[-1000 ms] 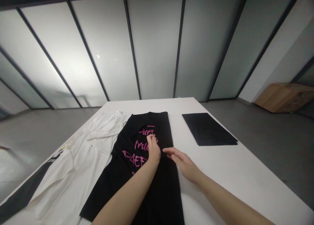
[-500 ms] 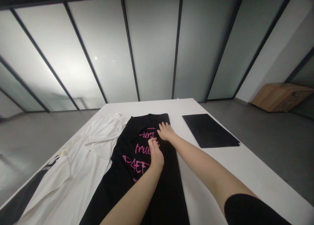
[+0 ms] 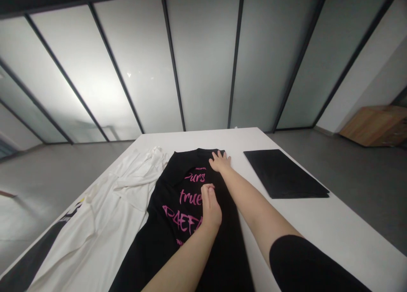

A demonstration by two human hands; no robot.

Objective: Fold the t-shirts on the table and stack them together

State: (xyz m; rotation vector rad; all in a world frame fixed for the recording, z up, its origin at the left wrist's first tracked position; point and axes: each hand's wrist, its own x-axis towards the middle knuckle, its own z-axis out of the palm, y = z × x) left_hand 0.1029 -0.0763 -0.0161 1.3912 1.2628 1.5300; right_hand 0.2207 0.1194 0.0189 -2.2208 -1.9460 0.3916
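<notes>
A black shirt (image 3: pixel 162 194) with pink lettering lies lengthwise on the white table (image 3: pixel 318 237). At its far right corner, my right hand (image 3: pixel 220 160) rests palm down with fingers spread, holding nothing. Nearer to me, my left hand (image 3: pixel 212 207) is over the lettering, its fingers bent in and closed. Whether any cloth is between those fingers is hidden. The left forearm crosses the lower part of the print and covers some of it.
To the left lies a crumpled white garment (image 3: pixel 111 215), with a dark printed piece (image 3: pixel 34 249) along the table's left edge. A flat black stack (image 3: pixel 282 173) sits on the right. Frosted glass panels (image 3: pixel 203 63) and a wooden cabinet (image 3: pixel 375 124) stand beyond.
My right hand has slid farther away, up to the shirt's far right corner. My left hand has shifted slightly toward me, with its fingers drawn more closed. The view has turned slightly left.
</notes>
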